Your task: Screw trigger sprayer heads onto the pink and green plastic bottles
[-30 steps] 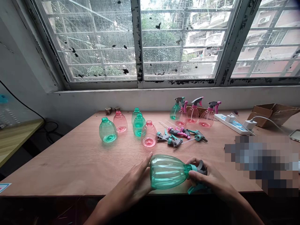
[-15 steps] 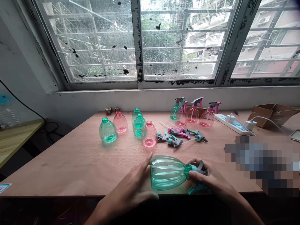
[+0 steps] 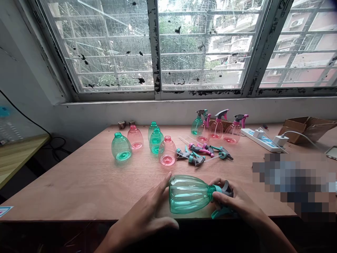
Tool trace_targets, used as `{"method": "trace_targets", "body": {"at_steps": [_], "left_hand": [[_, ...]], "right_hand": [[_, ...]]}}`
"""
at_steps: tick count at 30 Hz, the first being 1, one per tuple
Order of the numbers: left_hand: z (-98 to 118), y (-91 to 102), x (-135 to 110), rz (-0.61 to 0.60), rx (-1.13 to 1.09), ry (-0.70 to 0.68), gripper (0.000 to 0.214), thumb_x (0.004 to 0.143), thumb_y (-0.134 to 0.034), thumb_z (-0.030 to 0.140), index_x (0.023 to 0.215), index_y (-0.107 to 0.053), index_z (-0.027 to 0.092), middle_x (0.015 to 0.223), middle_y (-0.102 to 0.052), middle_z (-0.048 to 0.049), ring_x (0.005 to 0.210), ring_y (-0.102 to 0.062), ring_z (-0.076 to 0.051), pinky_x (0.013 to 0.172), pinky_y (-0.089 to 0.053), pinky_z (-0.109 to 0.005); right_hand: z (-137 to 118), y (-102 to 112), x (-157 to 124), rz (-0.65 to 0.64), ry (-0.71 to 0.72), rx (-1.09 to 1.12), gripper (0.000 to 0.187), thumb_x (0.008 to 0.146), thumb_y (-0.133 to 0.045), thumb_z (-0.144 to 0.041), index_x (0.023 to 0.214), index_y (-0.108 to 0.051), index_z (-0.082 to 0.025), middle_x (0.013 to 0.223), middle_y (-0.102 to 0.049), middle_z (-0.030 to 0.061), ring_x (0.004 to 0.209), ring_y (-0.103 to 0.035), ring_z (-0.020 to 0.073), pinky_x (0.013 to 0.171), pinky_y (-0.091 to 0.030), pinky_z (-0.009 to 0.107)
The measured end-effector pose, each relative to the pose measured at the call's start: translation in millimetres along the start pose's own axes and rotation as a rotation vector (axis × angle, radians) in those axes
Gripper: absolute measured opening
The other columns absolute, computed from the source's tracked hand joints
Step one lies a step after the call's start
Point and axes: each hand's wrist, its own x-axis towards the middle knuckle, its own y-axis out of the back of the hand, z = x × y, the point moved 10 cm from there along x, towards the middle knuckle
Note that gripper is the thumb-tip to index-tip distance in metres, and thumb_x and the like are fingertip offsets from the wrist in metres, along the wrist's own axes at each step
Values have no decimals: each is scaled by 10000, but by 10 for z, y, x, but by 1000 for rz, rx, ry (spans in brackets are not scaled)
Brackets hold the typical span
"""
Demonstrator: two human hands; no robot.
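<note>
A green spray bottle (image 3: 188, 195) lies on its side in the air over the table's front edge, its base facing left. My right hand (image 3: 234, 198) grips it at the light-blue collar, beside the grey and teal spray head. At the base end is my left hand (image 3: 150, 205), open, its thumb apart from the fingers. One fingertip is at the base's upper edge; whether it touches I cannot tell. Beyond the hands stand a pink bottle (image 3: 167, 153) without a top and a pile of loose spray heads (image 3: 198, 151) in grey, teal and pink.
More topless bottles, green (image 3: 121, 147) and pink (image 3: 135, 137), stand at the back left. Several bottles with spray heads (image 3: 217, 124) stand by the wall. To their right are a power strip (image 3: 260, 140) with plugs and a cardboard box (image 3: 302, 128). A blurred patch covers the right side.
</note>
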Motion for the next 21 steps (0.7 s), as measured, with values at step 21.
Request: {"method": "trace_targets", "body": {"at_steps": [21], "left_hand": [[37,14,-15,28,-5,-51,855,958,-656,303,1610,-106,369,1653,-344,-27,1476,-402,-285,1211,-374,-439]], "right_hand": [[31,32,22,18,1,-32,475,814,-754,-570,1035,-605,-177,645,-655,-13,609,-578,181,587,-418,288]]}}
